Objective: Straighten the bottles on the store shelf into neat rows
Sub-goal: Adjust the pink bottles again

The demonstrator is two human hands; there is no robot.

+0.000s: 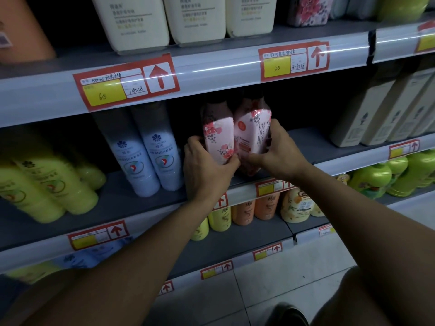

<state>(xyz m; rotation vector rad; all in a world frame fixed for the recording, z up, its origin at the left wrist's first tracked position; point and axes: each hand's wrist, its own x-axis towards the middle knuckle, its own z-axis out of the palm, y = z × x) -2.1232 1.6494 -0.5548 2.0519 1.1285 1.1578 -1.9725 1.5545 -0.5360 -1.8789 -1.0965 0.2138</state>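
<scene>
Grey store shelf (122, 203) holds two pink floral bottles (235, 137) side by side near its front edge. Left hand (207, 170) and right hand (277, 147) both curl their fingers around them, pressing from each side, beside blue bottles (150, 156).

Shop: price-tagged shelves (211, 64) of bottles (131, 22)

Pink floral bottles (235, 135): glossy plastic, shrink-film sheen. Blue bottles (146, 158): smooth, satin plastic. Shelf deck (113, 203): matt grey, probably painted metal. Price rail (211, 69): clear glossy plastic strip over paper tags (127, 82). Floor (294, 262): smooth tile.
</scene>
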